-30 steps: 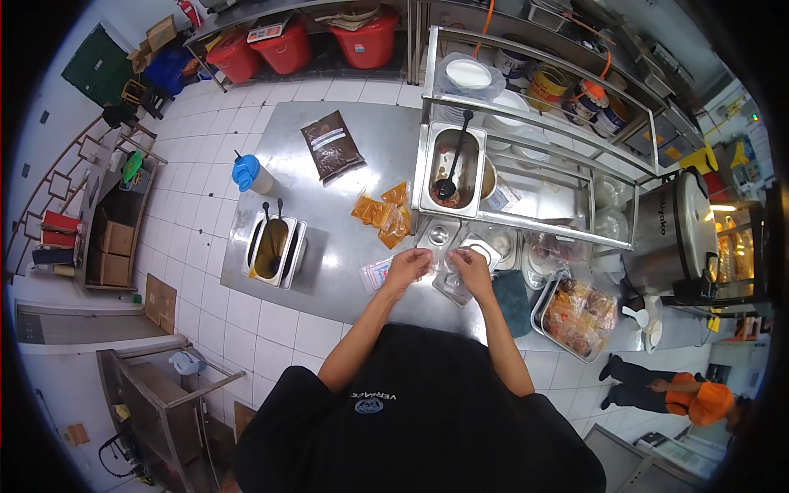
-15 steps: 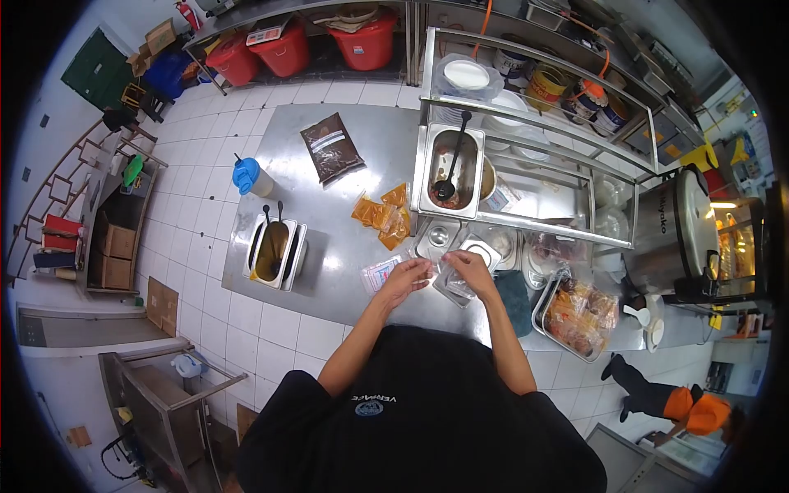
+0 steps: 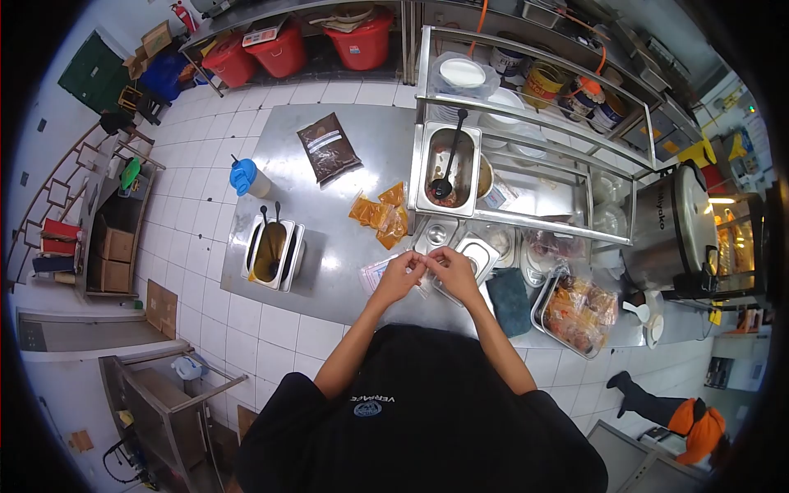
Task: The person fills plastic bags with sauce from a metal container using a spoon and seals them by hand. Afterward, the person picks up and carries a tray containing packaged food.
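My left hand (image 3: 399, 278) and my right hand (image 3: 454, 273) meet fingertip to fingertip above the near part of the steel table. Both are closed in a pinch on a thin clear plastic bag (image 3: 424, 287), which is hard to see and mostly hidden by the fingers. Below my left hand lies a pack with printed label (image 3: 374, 274). Just beyond the hands are a steel container lid (image 3: 438, 232) and another steel pan lid (image 3: 479, 251). To the right of my right hand is a dark green cloth (image 3: 509, 302).
Orange sauce packets (image 3: 381, 215) and a brown bag (image 3: 329, 149) lie on the table (image 3: 283, 152). A sauce pan with ladles (image 3: 271, 251), a blue-lidded bottle (image 3: 248, 178), a steel rack (image 3: 526, 218), a tray of bagged food (image 3: 575, 316) and a cooker (image 3: 670, 230) surround me. A person (image 3: 686, 423) stands at right.
My hands have come closer together, with the fingertips now meeting. The clear plastic that hung below my right hand shows less. The person at right has shifted slightly.
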The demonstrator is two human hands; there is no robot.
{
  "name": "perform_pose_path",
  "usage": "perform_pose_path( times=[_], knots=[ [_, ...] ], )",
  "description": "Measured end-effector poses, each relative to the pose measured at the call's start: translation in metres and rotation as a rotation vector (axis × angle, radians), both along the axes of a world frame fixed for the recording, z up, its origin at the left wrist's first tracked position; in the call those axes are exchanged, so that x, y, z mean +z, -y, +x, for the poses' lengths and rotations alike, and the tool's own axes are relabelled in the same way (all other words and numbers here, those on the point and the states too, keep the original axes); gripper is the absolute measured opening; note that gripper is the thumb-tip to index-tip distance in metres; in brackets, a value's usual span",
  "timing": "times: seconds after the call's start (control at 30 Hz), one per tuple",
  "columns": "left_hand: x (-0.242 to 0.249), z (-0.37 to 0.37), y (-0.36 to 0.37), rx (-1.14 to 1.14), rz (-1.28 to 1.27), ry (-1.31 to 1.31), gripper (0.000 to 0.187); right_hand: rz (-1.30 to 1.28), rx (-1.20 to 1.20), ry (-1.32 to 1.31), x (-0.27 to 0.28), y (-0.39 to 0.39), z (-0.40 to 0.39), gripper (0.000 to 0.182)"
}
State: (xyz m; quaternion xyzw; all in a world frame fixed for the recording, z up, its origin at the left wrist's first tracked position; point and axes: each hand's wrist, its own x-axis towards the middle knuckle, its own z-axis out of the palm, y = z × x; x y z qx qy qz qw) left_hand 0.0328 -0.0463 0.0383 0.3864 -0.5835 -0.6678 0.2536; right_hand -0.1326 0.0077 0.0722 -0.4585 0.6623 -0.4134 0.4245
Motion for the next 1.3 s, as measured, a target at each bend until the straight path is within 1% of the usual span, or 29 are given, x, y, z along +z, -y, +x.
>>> perform_pose_path(
  times=[0.03,0.07,0.13,0.17,0.23,0.3,0.37,0.43,0.5,0.57,0.63,0.67,0.7,0.73,0.77,0.8,0.83,0.9,0.97,1.03,1.1,1.23,1.3],
  knots=[
    [0.004,-0.001,-0.001,-0.036,-0.015,0.023,0.019,0.022,0.01,0.102,-0.006,0.0,-0.001,0.029],
    [0.007,-0.002,-0.002,-0.073,-0.029,0.047,0.019,0.023,0.01,0.103,-0.003,-0.001,-0.001,0.029],
    [0.012,-0.002,-0.003,-0.099,-0.016,0.065,0.018,0.175,0.021,0.279,0.004,-0.002,-0.007,0.027],
    [0.014,-0.002,-0.003,-0.125,-0.005,0.084,0.016,0.175,0.02,0.278,0.005,-0.004,-0.009,0.027],
    [0.019,0.0,-0.002,-0.15,0.029,0.065,0.017,0.135,0.055,0.386,0.007,-0.006,-0.012,0.025],
    [0.024,0.003,0.001,-0.174,0.066,0.046,0.017,0.153,0.058,0.431,0.009,-0.008,-0.014,0.025],
    [0.026,0.008,0.007,-0.26,0.116,0.047,0.017,0.172,0.063,0.476,0.007,-0.01,-0.016,0.025],
    [0.026,0.01,0.011,-0.274,0.141,0.022,0.019,0.166,0.061,0.562,0.003,-0.011,-0.016,0.027],
    [0.026,0.013,0.012,-0.292,0.166,-0.002,0.02,0.165,0.054,0.555,0.007,-0.011,-0.013,0.023],
    [0.025,0.014,0.012,-0.319,0.184,-0.023,0.017,0.163,0.039,0.549,0.006,-0.011,-0.013,0.02],
    [0.025,0.013,0.004,-0.315,0.157,-0.017,0.018,0.278,0.258,0.319,-0.005,-0.01,-0.017,0.022],
    [0.028,0.012,0.0,-0.304,0.129,-0.01,0.018,0.276,0.257,0.321,-0.01,-0.01,-0.018,0.022],
    [0.03,0.011,-0.001,-0.3,0.127,-0.007,0.018,0.249,0.32,0.122,-0.015,-0.008,-0.019,0.025],
    [0.033,0.012,-0.003,-0.356,0.05,0.151,0.019,0.218,0.386,-0.075,-0.02,-0.007,-0.018,0.028],
    [0.036,0.014,-0.004,-0.403,-0.025,0.312,0.019,0.211,0.404,-0.071,-0.02,-0.007,-0.014,0.028],
    [0.027,0.015,-0.003,-0.458,-0.316,0.317,0.024,0.091,0.361,-0.157,-0.02,-0.01,-0.009,0.028],
    [0.023,0.016,-0.006,-0.435,-0.312,0.328,0.024,-0.029,0.316,-0.241,-0.02,-0.013,-0.004,0.029],
    [0.019,0.012,-0.013,-0.312,-0.576,0.245,0.027,-0.025,0.318,-0.255,-0.005,-0.014,0.005,0.027],
    [0.019,0.009,-0.015,-0.279,-0.55,0.292,0.027,0.029,0.181,-0.366,0.004,-0.014,0.014,0.028],
    [0.018,0.004,-0.02,-0.197,-0.556,0.406,0.026,0.01,0.156,-0.393,-0.005,-0.014,0.019,0.03],
    [0.014,-0.003,-0.025,-0.153,-0.54,0.438,0.026,0.063,0.12,-0.603,-0.007,-0.013,0.023,0.032],
    [0.009,-0.012,-0.027,-0.061,-0.537,0.476,0.024,0.06,0.094,-0.663,-0.005,-0.011,0.022,0.033],
    [0.01,-0.011,-0.024,-0.012,-0.528,0.465,0.024,0.077,0.005,-0.629,-0.005,-0.009,0.018,0.034]
  ],
)
